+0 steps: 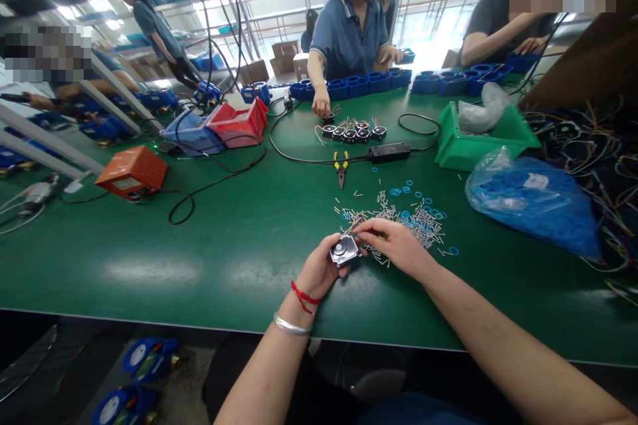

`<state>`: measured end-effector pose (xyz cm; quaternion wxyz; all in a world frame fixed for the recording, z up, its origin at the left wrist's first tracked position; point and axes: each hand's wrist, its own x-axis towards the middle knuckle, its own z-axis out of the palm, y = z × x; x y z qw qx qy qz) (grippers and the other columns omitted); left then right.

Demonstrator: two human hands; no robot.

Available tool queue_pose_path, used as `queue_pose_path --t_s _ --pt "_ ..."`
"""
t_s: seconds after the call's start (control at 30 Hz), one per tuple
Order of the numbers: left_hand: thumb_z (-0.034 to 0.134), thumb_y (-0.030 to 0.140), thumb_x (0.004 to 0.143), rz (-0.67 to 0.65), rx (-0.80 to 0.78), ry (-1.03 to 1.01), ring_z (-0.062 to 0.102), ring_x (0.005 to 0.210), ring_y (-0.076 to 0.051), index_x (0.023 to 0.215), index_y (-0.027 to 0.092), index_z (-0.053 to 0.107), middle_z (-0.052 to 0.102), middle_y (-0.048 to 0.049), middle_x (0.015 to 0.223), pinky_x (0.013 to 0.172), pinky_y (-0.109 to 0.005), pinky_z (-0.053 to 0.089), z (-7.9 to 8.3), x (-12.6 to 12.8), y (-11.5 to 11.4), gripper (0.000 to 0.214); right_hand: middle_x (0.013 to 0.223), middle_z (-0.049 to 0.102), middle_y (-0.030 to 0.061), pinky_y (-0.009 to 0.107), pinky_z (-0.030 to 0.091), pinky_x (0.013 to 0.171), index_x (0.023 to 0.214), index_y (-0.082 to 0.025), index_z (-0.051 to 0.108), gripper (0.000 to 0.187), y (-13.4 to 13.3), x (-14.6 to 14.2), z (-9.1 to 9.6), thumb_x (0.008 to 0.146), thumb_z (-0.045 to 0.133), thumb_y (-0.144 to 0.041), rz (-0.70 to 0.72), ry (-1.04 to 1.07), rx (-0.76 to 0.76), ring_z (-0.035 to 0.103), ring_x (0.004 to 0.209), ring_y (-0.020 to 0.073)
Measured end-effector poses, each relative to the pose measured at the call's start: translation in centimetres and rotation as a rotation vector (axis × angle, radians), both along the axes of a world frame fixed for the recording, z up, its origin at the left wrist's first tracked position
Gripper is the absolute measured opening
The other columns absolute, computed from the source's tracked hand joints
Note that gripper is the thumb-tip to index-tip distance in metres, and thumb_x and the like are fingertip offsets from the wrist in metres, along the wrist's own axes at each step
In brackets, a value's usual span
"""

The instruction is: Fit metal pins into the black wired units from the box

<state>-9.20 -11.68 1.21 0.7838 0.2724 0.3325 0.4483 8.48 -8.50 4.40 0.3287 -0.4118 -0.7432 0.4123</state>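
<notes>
My left hand [323, 265] is closed around a small square motor-like part [345, 250] with a silver face and a round centre. Thin coloured wires [353, 226] run from its upper edge. My right hand [393, 242] meets that edge with thumb and fingers pinched together at the wires; whether a screw is also between the fingertips is too small to tell. Behind and beside my right hand lies a scattered heap of small screws [426, 229], with blue rings [438, 214] among them. Yellow-handled pliers [341, 169] lie beyond my hands.
Several similar wired parts [353, 131] lie near a co-worker's hand [321, 103]. A black adapter [389, 152] trails a cable. At right are a green bin [448, 139] and a bag of blue pieces [538, 202]; at left, an orange box [132, 172] and a red bin [239, 123].
</notes>
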Motion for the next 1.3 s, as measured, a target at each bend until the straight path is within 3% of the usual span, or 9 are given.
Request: queue_pose_path --t_s 0.17,0.37,0.7,0.9,1.13,1.3 --pt "0.042 0.041 0.084 -0.1 -0.008 -0.012 0.053 0.052 -0.01 0.093 0.007 0.063 0.066 -0.0162 0.082 0.035 -0.017 0.028 0.4 0.1 -0.1 0.041 0.09 0.066 -0.0002 0.027 0.047 0.075 0.088 -0.022 0.063 0.013 -0.5 -0.5 -0.1 0.085 0.053 -0.029 -0.109 0.05 0.025 0.06 0.082 0.0144" --pt "0.044 0.046 0.079 -0.134 -0.026 0.039 0.046 0.041 -0.007 0.087 0.005 0.062 0.066 -0.0167 0.075 0.032 -0.016 0.024 0.7 0.3 -0.1 0.045 0.089 0.066 -0.0007 0.027 0.044 0.08 0.085 -0.021 0.063 0.012 -0.7 -0.5 0.0 0.086 0.053 -0.027 -0.03 0.067 0.041 0.06 0.085 0.0141" --pt "0.041 0.045 0.081 -0.138 -0.02 0.046 0.043 0.037 -0.005 0.086 0.006 0.062 0.066 -0.0154 0.074 0.032 -0.016 0.024 0.6 0.1 -0.1 0.044 0.081 0.066 -0.0024 0.024 0.044 0.072 0.085 -0.021 0.063 0.012 -1.0 -0.9 -0.1 0.087 0.053 -0.026 -0.047 0.038 0.032 0.06 0.077 0.0124" --pt "0.043 0.045 0.081 -0.133 -0.014 0.029 0.046 0.041 -0.007 0.096 0.008 0.06 0.066 -0.0139 0.075 0.032 -0.016 0.025 0.5 0.2 -0.2 0.043 0.087 0.067 -0.0016 0.026 0.046 0.076 0.086 -0.022 0.066 0.013 -0.8 -0.6 -0.5 0.087 0.053 -0.024 -0.004 -0.021 0.134 0.062 0.081 0.0133" --pt "0.047 0.039 0.082 0.171 -0.034 -0.023 0.053 0.05 -0.011 0.094 0.01 0.06 0.066 -0.0103 0.078 0.045 -0.022 0.042 0.3 -0.3 0.2 0.034 0.117 0.06 0.0005 0.033 0.04 0.098 0.105 -0.025 0.065 0.025 1.2 -1.0 -1.6 0.089 0.046 -0.021 0.089 -0.115 0.251 0.054 0.11 0.0156" --pt "0.047 0.035 0.083 0.376 0.002 -0.074 0.062 0.064 -0.016 0.101 0.012 0.057 0.065 -0.012 0.095 0.06 -0.027 0.048 1.3 -2.1 0.9 0.031 0.109 0.062 0.0038 0.027 0.042 0.092 0.105 -0.021 0.063 0.022 5.9 -3.9 -2.0 0.089 0.048 -0.023 -0.034 -0.431 0.359 0.056 0.102 0.0148"
